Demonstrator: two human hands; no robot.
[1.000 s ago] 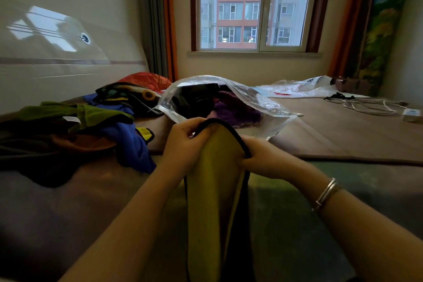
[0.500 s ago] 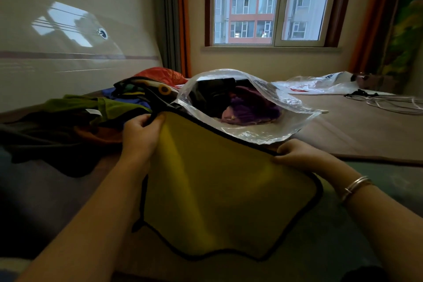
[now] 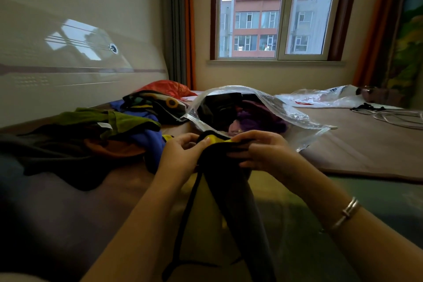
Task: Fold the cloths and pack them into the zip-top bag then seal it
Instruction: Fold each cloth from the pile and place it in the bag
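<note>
Both hands meet at the centre, gripping the top edge of a yellow cloth with black trim [image 3: 226,190]: the left hand [image 3: 180,155] pinches it from 9 o'clock, the right hand [image 3: 263,151] curls over it from 3 o'clock. The cloth hangs down towards 6 o'clock, apparently doubled over. Just beyond, at 12 o'clock, the zip-top bag [image 3: 286,110] lies open on the bed [image 3: 366,144], holding dark and purple cloths. A pile of unfolded cloths [image 3: 91,135] lies at 9 o'clock.

A yellow, black-edged cloth [image 3: 229,181] is pinched by the left hand [image 3: 180,155] and right hand [image 3: 263,151] before the open zip-top bag [image 3: 274,107].
</note>
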